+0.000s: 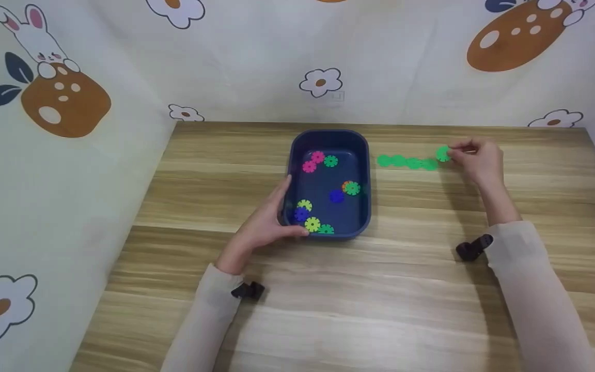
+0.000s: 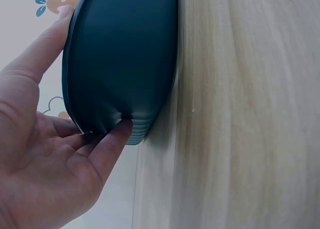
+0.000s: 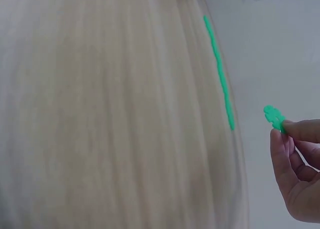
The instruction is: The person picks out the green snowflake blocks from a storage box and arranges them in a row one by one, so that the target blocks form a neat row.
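Observation:
In the head view my right hand (image 1: 483,161) pinches a green snowflake disc (image 1: 442,154) between thumb and fingertips, just above the table. To its left lies a row of overlapping green snowflake discs (image 1: 406,162). The right wrist view has the pinched disc apart from the row's near end. A dark blue plastic bin (image 1: 368,181) stands left of the row. My left hand (image 1: 262,225) holds its near left corner, thumb along the near rim and fingers on the left wall. Within the bin, pink discs (image 1: 309,166), yellow discs (image 1: 312,223) and several blue, green and orange ones lie scattered.
The wood-grain table (image 1: 401,310) ends at a pale wall covering (image 1: 256,67) printed with rabbits and flowers. Each sleeve carries a small black wrist camera (image 1: 470,249). The bin sits between the two arms, toward the table's back edge.

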The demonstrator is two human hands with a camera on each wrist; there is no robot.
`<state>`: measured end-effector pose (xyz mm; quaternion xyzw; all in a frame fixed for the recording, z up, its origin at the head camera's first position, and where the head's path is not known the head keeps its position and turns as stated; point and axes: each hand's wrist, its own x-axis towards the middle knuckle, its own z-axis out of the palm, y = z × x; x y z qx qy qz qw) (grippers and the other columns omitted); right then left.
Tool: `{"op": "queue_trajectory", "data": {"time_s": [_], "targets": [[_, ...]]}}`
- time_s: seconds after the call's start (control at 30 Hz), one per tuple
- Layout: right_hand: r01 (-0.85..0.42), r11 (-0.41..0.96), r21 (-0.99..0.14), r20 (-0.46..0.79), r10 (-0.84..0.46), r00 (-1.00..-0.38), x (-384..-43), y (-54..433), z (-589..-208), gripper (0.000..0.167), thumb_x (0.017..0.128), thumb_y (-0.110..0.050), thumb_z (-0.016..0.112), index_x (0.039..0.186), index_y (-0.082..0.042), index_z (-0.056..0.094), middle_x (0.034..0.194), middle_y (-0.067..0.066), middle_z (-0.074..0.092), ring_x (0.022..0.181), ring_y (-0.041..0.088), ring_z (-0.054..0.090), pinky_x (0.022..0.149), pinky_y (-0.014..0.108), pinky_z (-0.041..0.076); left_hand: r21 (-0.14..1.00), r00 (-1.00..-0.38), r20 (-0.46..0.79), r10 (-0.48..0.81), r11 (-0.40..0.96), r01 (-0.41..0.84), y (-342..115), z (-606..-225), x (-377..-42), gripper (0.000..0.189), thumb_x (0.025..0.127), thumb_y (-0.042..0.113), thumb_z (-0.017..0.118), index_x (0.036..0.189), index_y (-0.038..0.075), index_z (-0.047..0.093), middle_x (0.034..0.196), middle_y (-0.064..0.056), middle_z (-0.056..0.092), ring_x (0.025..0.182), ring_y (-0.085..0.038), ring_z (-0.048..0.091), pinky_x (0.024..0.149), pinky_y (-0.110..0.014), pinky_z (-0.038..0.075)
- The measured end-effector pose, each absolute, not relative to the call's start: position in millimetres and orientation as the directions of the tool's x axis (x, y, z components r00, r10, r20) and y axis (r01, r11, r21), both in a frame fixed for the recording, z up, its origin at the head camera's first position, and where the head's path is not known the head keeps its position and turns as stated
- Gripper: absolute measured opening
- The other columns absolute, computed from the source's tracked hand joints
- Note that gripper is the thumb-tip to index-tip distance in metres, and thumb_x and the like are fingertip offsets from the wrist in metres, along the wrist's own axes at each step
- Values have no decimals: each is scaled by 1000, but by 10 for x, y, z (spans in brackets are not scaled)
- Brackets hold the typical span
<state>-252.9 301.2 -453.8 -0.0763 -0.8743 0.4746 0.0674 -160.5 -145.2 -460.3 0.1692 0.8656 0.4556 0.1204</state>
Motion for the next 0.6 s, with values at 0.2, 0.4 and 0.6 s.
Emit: {"op": "queue_trajectory", "data": {"time_s": [0.2, 0.4, 0.6], "targets": [[164, 540, -826, -54, 213, -976, -2514, 3116, -4601, 26, 90, -13, 69, 109, 6, 67, 82, -9, 63, 77, 1, 55, 67, 12, 47, 826, -913, -59, 403, 534, 182, -1450, -4600, -1610, 119, 71, 37, 87, 157, 16, 8, 160, -6, 10, 144, -22, 13, 115, -39, 16], [262, 453, -852, -198, 186, -962, -2507, 3164, -4637, 29, 93, -8, 65, 116, 8, 61, 94, 2, 63, 80, 1, 60, 75, 19, 53, 820, -912, -55, 407, 540, 191, -1450, -4597, -1612, 121, 69, 41, 87, 157, 15, 7, 160, -6, 10, 144, -22, 13, 114, -39, 16], [267, 426, -865, -217, 161, -963, -2526, 3169, -4651, 28, 91, -2, 65, 115, 12, 61, 88, -2, 65, 76, 1, 62, 74, 21, 54, 821, -916, -57, 397, 540, 183, -1455, -4604, -1606, 120, 69, 42, 87, 157, 17, 9, 160, -5, 11, 144, -22, 16, 114, -40, 18]]}}
